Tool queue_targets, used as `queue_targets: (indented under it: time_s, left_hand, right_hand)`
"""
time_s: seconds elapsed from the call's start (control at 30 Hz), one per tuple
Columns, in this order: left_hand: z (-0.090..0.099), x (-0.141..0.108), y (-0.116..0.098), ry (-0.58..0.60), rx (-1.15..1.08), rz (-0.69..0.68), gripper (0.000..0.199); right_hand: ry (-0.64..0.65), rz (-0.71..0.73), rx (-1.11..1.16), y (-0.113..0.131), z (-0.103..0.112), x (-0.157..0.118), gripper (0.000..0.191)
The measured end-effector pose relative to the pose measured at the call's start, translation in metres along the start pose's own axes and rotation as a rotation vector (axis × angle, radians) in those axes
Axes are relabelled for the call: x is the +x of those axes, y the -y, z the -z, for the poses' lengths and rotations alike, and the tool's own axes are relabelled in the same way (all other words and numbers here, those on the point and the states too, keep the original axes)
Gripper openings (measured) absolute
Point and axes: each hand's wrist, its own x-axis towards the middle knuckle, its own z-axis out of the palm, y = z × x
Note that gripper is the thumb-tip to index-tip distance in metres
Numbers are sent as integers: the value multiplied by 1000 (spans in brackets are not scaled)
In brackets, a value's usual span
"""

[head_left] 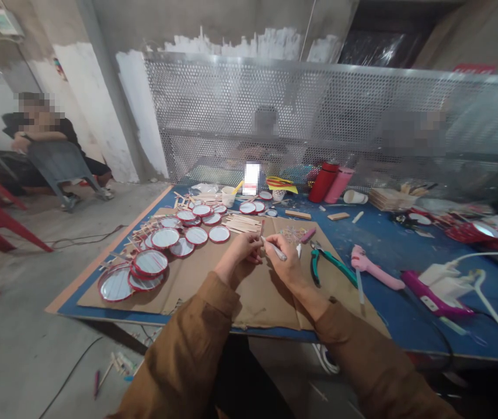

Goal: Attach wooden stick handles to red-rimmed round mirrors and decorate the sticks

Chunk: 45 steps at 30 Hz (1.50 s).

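Note:
My left hand [244, 255] is closed in a pinch over the cardboard sheet [196, 276]. What its fingertips hold is too small to make out. Close beside it, my right hand [287, 265] grips a pale pen-shaped tool [279, 251], its tip pointing at the left fingertips. Just beyond the hands lies a pile of thin wooden sticks [241, 223]. To the left, several round red-rimmed discs [165, 237] with pale shiny faces lie overlapping. Right of my right hand are green-handled pliers [337, 266] and a small purple-handled tool [308, 235].
A pink glue gun [375, 269] and a purple power strip [436, 294] with white plugs and cables are at right. Red and pink bottles [324, 183], a paper cup [228, 196] and a lit phone [251, 178] stand near the perforated metal screen [231, 110]. A person sits at far left.

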Motion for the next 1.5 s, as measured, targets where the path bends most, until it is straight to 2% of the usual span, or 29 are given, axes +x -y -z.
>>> queue_targets:
  time_s: [0.13,0.3,0.57,0.73,0.9,1.07,1.27,1.5]
  left_hand:
    - [1,0,-3,4,23,22,17]
    - [2,1,-4,-1,37,29,15]
    - [2,5,1,-60,30,8,10]
    - [4,7,6,-14,30,6,4]
    - [0,4,6,-41,15,-26,6]
    - [-2,-2,-5,-37,34,42,5]
    - [-1,2,-3,-33,28,35,6]
    - [1,3,-3,-24,27,41,11]
  right_hand:
    - [-32,-3,-1,1,0,0,16]
    - [-12,4,-9,2,1,0,16]
    - [-135,-71,30,6,5,0,15]
    - [-193,-66,41,0,5,4,18]
    - [-134,-41,65,5,7,4,22]
    - [-62,21,3,9,7,1,20]
    - [-32,42,3,4,4,0,20]
    - [-57,17,-11,3,4,0,21]
